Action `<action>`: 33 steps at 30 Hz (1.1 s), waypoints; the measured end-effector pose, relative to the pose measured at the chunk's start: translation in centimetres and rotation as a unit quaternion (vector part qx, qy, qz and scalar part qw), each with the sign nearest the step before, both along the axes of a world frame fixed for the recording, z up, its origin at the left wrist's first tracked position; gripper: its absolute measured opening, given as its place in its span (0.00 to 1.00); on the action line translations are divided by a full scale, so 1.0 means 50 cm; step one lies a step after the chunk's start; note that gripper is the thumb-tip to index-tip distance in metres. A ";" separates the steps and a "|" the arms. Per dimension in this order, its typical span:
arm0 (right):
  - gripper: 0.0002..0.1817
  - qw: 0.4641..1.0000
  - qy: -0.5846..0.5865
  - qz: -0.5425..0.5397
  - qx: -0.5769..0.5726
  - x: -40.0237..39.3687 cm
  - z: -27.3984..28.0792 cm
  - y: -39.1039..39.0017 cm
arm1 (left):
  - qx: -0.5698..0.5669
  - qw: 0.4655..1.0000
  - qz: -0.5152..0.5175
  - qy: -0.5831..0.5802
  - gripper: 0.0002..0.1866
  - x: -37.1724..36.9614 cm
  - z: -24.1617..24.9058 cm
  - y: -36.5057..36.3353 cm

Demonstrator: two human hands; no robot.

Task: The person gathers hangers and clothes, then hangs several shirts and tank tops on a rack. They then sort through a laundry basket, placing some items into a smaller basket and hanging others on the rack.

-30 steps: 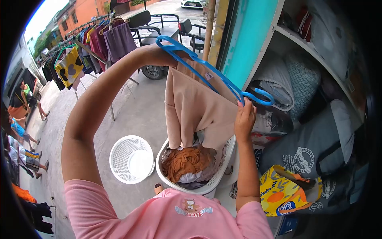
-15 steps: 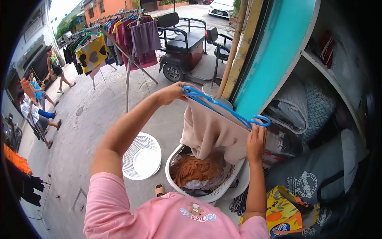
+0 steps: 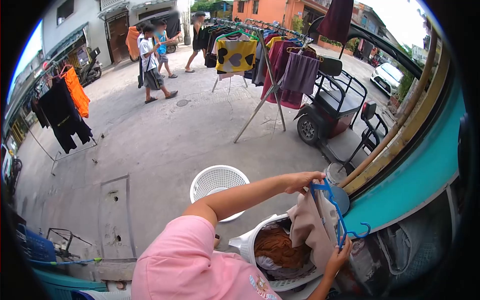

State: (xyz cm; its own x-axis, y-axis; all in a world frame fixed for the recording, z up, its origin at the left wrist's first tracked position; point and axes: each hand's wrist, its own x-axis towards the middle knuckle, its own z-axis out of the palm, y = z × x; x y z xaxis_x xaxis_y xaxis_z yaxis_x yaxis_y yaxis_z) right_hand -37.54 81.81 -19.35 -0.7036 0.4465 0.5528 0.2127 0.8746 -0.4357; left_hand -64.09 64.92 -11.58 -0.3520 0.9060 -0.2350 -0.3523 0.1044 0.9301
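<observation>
A blue plastic hanger (image 3: 330, 192) stretches between my two hands, its hook pointing right. A beige garment (image 3: 314, 225) hangs from it, its lower part drooping over the laundry basket. My left hand (image 3: 305, 181) is closed on the hanger's far end and the cloth there. Lower down, my right hand (image 3: 340, 257) pinches the near end of the hanger along with the fabric. Below the garment stands a white laundry basket (image 3: 245, 246) holding crumpled clothes, with a brown cloth (image 3: 280, 248) on top.
A round white basket (image 3: 220, 175) sits on the concrete beside my left arm. Beyond it are a rack of hung clothes (image 3: 280, 75) and a parked three-wheeler (image 3: 332, 115). Several people walk along the street, one in a white shirt (image 3: 148, 55). A teal panel (image 3: 410, 185) borders the right.
My view has swung left toward the street. Both hands still hold the hanger and beige garment, which now show edge-on. The people have moved along the street.
</observation>
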 end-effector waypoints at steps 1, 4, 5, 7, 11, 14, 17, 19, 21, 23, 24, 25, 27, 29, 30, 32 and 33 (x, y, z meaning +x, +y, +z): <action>0.24 0.984 0.026 0.050 -0.167 -0.001 -0.009 0.002 | -0.006 1.000 0.020 0.022 0.23 0.003 -0.006 -0.006; 0.20 0.838 0.181 0.182 -0.482 -0.026 -0.016 -0.021 | 0.012 0.999 0.023 0.029 0.20 0.004 -0.024 -0.016; 0.20 0.838 0.179 0.184 -0.482 -0.035 -0.020 -0.022 | 0.009 1.000 0.021 0.017 0.21 0.004 -0.029 -0.017; 0.16 0.805 0.132 0.147 -0.560 -0.046 -0.028 -0.025 | 0.010 0.999 0.031 0.010 0.21 0.005 -0.041 -0.022; 0.14 0.790 0.103 0.154 -0.584 -0.043 -0.009 -0.035 | 0.027 0.998 0.053 0.008 0.21 0.004 -0.051 -0.033; 0.12 0.721 0.063 0.220 -0.654 -0.039 -0.011 -0.047 | 0.061 0.996 0.060 0.031 0.21 -0.001 -0.037 -0.035; 0.14 0.918 -0.195 0.172 -0.300 -0.037 -0.042 -0.059 | 0.085 0.992 0.062 0.073 0.19 -0.006 -0.038 -0.028; 0.15 0.958 -0.221 0.145 -0.108 -0.031 -0.037 -0.079 | 0.066 0.991 0.062 0.099 0.19 0.004 -0.034 -0.027; 0.18 0.957 -0.254 0.114 0.078 -0.026 -0.028 -0.081 | 0.049 0.989 0.066 0.127 0.18 0.004 -0.034 -0.030; 0.18 0.968 -0.212 0.104 0.088 -0.013 -0.028 -0.065 | 0.081 0.981 0.070 0.160 0.16 0.000 -0.042 -0.032; 0.18 0.976 -0.169 0.096 0.099 -0.006 -0.027 -0.055 | 0.082 0.982 0.067 0.159 0.16 0.002 -0.042 -0.034; 0.16 0.983 -0.164 0.056 0.054 0.003 -0.021 -0.047 | 0.096 0.981 0.065 0.157 0.17 0.005 -0.042 -0.035; 0.16 0.996 -0.081 0.046 0.010 0.005 -0.010 -0.029 | 0.110 0.980 0.061 0.153 0.18 0.007 -0.046 -0.034; 0.15 0.990 0.024 -0.007 -0.140 -0.002 0.002 -0.030 | 0.112 0.963 0.042 0.240 0.19 0.003 -0.052 -0.029; 0.15 0.990 0.025 -0.011 -0.139 -0.008 -0.002 -0.028 | 0.114 0.963 0.039 0.240 0.19 0.004 -0.052 -0.026; 0.12 0.924 0.112 -0.015 -0.364 -0.023 -0.022 -0.022 | 0.145 0.958 0.020 0.246 0.18 0.007 -0.050 -0.024; 0.09 0.867 0.122 0.026 -0.482 -0.024 -0.021 -0.020 | 0.147 0.958 0.017 0.245 0.18 0.008 -0.048 -0.024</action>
